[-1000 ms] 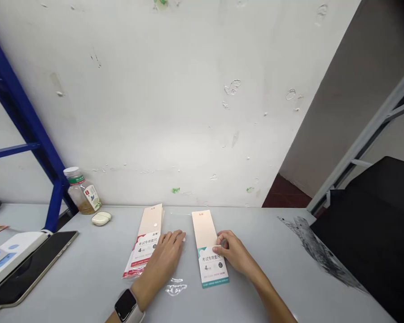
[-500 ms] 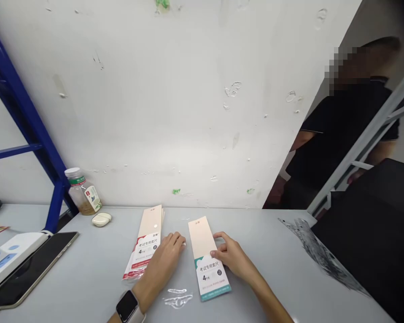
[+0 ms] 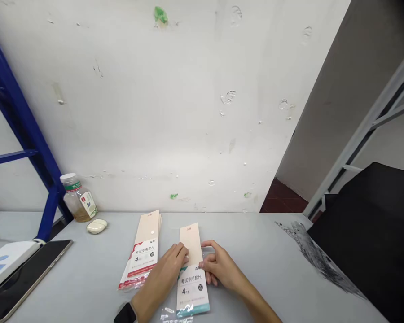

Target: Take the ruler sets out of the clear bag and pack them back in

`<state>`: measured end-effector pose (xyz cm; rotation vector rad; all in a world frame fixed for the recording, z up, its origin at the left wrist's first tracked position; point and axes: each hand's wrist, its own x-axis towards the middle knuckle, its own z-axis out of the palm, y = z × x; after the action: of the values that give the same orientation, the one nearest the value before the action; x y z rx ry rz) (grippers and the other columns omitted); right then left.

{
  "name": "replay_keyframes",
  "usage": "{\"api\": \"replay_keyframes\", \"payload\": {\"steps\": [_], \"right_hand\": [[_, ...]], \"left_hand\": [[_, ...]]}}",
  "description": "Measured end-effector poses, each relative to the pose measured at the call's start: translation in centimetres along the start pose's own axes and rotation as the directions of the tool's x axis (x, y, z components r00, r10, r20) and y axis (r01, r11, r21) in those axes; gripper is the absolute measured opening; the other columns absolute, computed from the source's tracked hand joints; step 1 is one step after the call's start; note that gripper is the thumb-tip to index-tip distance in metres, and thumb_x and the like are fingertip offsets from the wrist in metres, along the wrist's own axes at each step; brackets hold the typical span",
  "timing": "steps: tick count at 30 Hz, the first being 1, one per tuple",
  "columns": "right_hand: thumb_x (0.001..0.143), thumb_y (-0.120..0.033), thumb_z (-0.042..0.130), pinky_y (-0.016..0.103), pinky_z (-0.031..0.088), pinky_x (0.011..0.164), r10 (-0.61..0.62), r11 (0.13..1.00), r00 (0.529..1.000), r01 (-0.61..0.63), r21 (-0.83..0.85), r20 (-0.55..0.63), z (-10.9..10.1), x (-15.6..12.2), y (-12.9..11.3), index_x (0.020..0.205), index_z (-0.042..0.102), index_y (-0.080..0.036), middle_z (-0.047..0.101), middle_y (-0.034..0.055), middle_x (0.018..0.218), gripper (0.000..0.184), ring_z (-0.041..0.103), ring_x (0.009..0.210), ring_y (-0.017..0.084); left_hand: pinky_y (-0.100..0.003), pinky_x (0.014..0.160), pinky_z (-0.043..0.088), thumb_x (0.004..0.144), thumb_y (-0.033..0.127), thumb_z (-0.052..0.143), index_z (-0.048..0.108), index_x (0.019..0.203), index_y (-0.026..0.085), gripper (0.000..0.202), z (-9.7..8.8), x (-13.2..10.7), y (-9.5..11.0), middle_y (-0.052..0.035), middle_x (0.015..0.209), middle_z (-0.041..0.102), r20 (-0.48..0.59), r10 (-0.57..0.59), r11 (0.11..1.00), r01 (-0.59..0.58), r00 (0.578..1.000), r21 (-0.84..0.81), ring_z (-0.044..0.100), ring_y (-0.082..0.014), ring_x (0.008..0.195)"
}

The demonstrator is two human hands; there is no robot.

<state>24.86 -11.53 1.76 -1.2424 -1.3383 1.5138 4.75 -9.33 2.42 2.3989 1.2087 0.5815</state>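
A cream packet with a teal lower band (image 3: 193, 287), printed as a four-piece exam ruler set, lies between my hands. At its right edge is my right hand (image 3: 220, 268), thumb on the front and fingers bent along the side. My left hand (image 3: 170, 264) has curled fingers at the packet's left edge, pinching thin clear plastic. More of this clear plastic bag (image 3: 175, 314) shows below, by the packet's bottom. Left of my left hand, red-banded ruler set packets (image 3: 143, 255) lie stacked, slightly fanned. A watch (image 3: 126, 313) is on my left wrist.
A jar with a white lid (image 3: 78, 197) and a small cream case (image 3: 97, 226) stand at the back left. A dark tablet (image 3: 27, 278) rests beside a white power strip (image 3: 6, 260). Blue frame bars (image 3: 23, 107) rise left; a black chair-like shape (image 3: 366, 242) borders the right.
My left hand has moved right to the teal packet with the clear plastic. The packet shifted slightly left and down, and my right hand stays on it. The person at right is out of view.
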Motion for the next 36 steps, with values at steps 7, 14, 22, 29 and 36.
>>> {"api": "replay_keyframes", "payload": {"steps": [7, 14, 22, 29, 36], "right_hand": [[0.073, -0.044, 0.068, 0.018, 0.029, 0.033, 0.041, 0.997, 0.999, -0.043, 0.064, 0.03, 2.2, -0.3, -0.3, 0.107, 0.038, -0.023, 0.056, -0.0126, 0.051, 0.05, 0.047, 0.034, 0.009], [0.064, -0.058, 0.074, 0.021, 0.043, 0.039, 0.008, 0.982, 0.996, -0.025, 0.189, 0.09, 3.2, -0.3, 0.0, 0.103, 0.035, -0.023, 0.057, -0.0111, 0.053, 0.066, 0.056, 0.041, 0.012], [0.067, -0.062, 0.072, 0.022, 0.041, 0.041, -0.064, 0.98, 0.998, 0.059, 0.192, 0.023, 2.9, 0.1, 0.3, 0.106, 0.043, -0.021, 0.058, -0.0094, 0.056, 0.064, 0.054, 0.042, 0.011], [0.072, -0.063, 0.069, 0.022, 0.04, 0.041, -0.099, 0.987, 0.994, 0.105, 0.121, -0.05, 1.5, 0.5, 0.2, 0.097, 0.056, -0.018, 0.058, -0.0068, 0.051, 0.053, 0.05, 0.039, 0.01], [0.07, -0.068, 0.067, 0.025, 0.044, 0.042, -0.092, 0.977, 0.995, 0.096, 0.192, -0.032, 1.8, 0.7, 0.4, 0.091, 0.058, -0.017, 0.061, -0.0033, 0.049, 0.056, 0.056, 0.039, 0.013]], "left_hand": [[-0.031, 0.076, 0.047, 0.096, 0.015, 0.036, 0.051, 0.091, 0.024, 0.018, -0.2, 0.0, 1.0, -0.0022, 0.094, 0.058, -0.018, 0.068, 0.997, -0.069, 0.997, -0.037, 0.059, -0.0198, 0.091], [-0.033, 0.078, 0.049, 0.095, 0.014, 0.035, 0.051, 0.09, 0.024, 0.02, 0.1, 0.1, 1.2, -0.003, 0.093, 0.058, -0.078, 0.121, 0.991, -0.125, 0.99, -0.047, 0.059, -0.021, 0.09], [-0.043, 0.088, 0.046, 0.095, 0.028, 0.045, 0.054, 0.089, 0.023, 0.012, -0.5, 0.4, 0.6, -0.0069, 0.11, 0.059, -0.302, 0.055, 0.998, -0.057, 0.952, 0.0, 0.053, -0.0268, 0.103], [-0.029, 0.064, 0.047, 0.09, 0.044, 0.05, 0.051, 0.087, 0.024, 0.021, -1.4, 1.0, -0.2, 0.0005, 0.08, 0.056, -0.249, -0.228, 0.848, 0.067, 0.941, -0.525, 0.058, -0.0186, 0.073], [-0.022, 0.048, 0.037, 0.082, 0.054, 0.059, 0.047, 0.091, 0.024, 0.034, -1.2, 1.0, 0.6, 0.0076, 0.064, 0.049, -0.088, -0.345, 0.591, 0.143, 0.934, -0.794, 0.049, -0.0124, 0.053]]}}
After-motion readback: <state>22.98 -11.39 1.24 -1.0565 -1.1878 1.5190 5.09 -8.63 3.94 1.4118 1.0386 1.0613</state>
